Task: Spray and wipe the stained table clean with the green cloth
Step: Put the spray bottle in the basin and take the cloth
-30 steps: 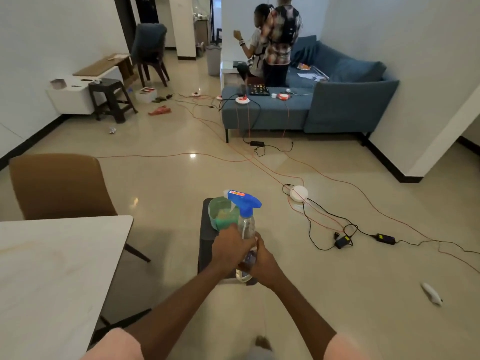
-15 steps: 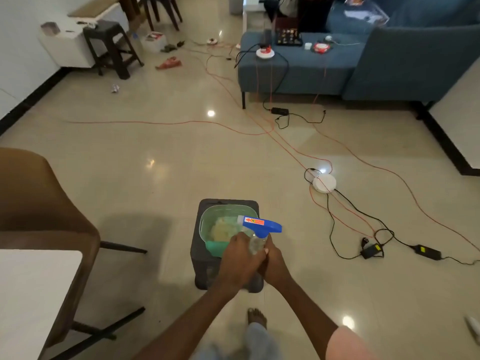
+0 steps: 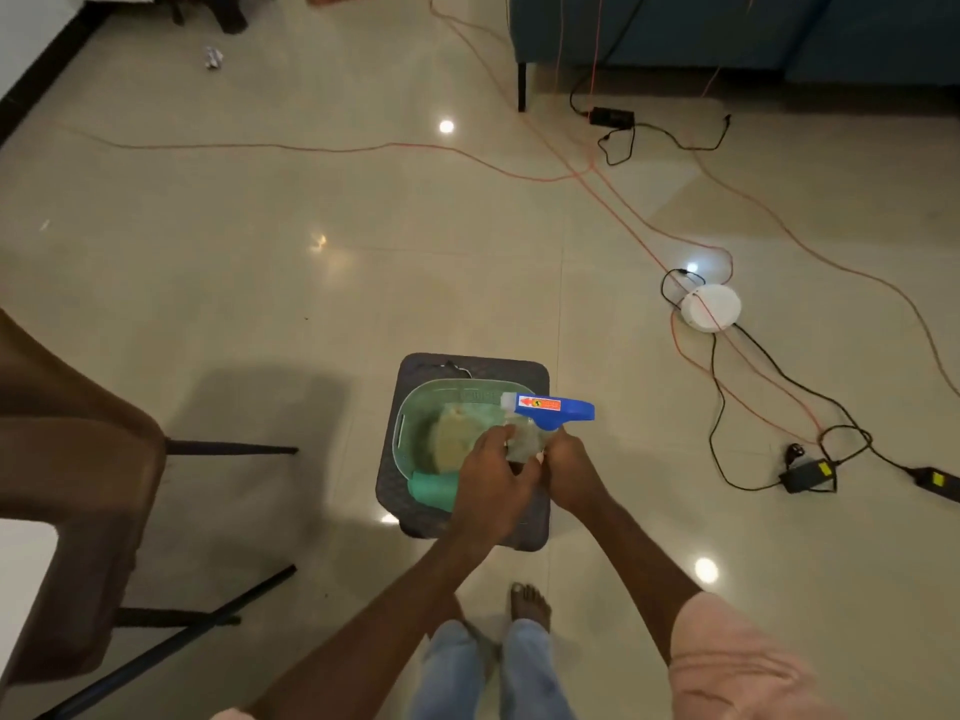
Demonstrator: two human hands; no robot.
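Both hands hold a spray bottle over a dark stool on the tiled floor.

Nearest the camera, bare feet (image 3: 530, 605) and jeans stand on the glossy floor (image 3: 260, 283), just short of the dark stool (image 3: 524, 374). Above the stool's near edge the left hand (image 3: 491, 483) curls its fingers round the clear body of the spray bottle (image 3: 553, 407), and the right hand (image 3: 569, 472) grips it from the other side; the blue trigger head sticks out toward the stool's right edge. A green basin (image 3: 415, 418) sits on the stool's left half with pale, blurred contents, and a green roll (image 3: 434, 491), possibly the cloth, lies at its near rim. The brown chair (image 3: 78, 449) and a white table corner (image 3: 23, 579) sit at left. Farther off, a white round device (image 3: 710, 307), cables (image 3: 727, 407) and a blue sofa (image 3: 727, 28).
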